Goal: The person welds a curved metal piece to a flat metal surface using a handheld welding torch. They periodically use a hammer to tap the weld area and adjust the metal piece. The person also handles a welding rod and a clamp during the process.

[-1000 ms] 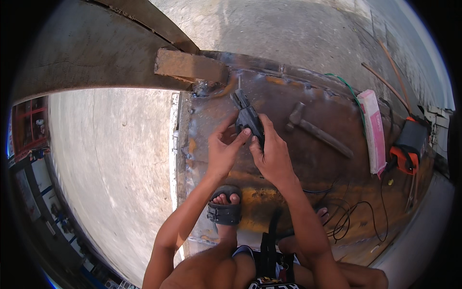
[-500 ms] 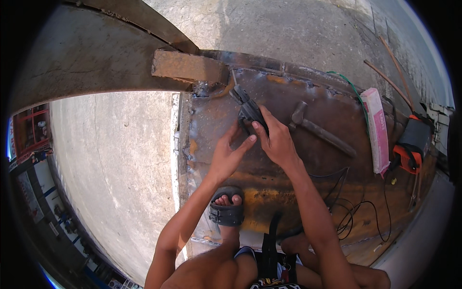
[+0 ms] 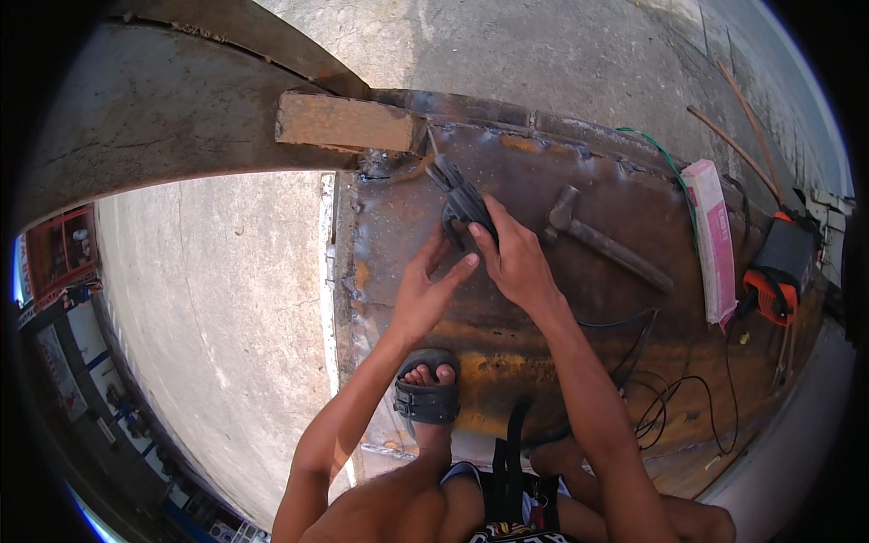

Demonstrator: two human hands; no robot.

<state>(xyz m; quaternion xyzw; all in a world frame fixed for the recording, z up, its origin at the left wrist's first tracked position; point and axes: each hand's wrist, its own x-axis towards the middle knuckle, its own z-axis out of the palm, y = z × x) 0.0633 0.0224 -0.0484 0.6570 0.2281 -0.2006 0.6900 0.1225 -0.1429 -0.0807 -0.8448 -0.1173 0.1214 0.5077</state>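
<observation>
A black welding electrode holder is gripped in my right hand, with the fingers wrapped over its handle. A short thin electrode sticks out of its jaws toward the end of a rusty steel block. From the left and below, my left hand meets the holder by its lever. Its fingertips are partly hidden behind the tool, and its thumb lies near the handle's lower end. Under both hands is a brown, rusty steel plate with weld marks along its edges.
A hammer lies right of my hands. Beyond it are a pink and white carton, a green cable and an orange and black power tool. Thin black cable coils nearer me. A large steel beam rises at upper left. My sandalled foot rests on the plate.
The electrode holder and the electrode's tip have shifted slightly up and left. Both hands keep nearly the same grip. The view has moved a little.
</observation>
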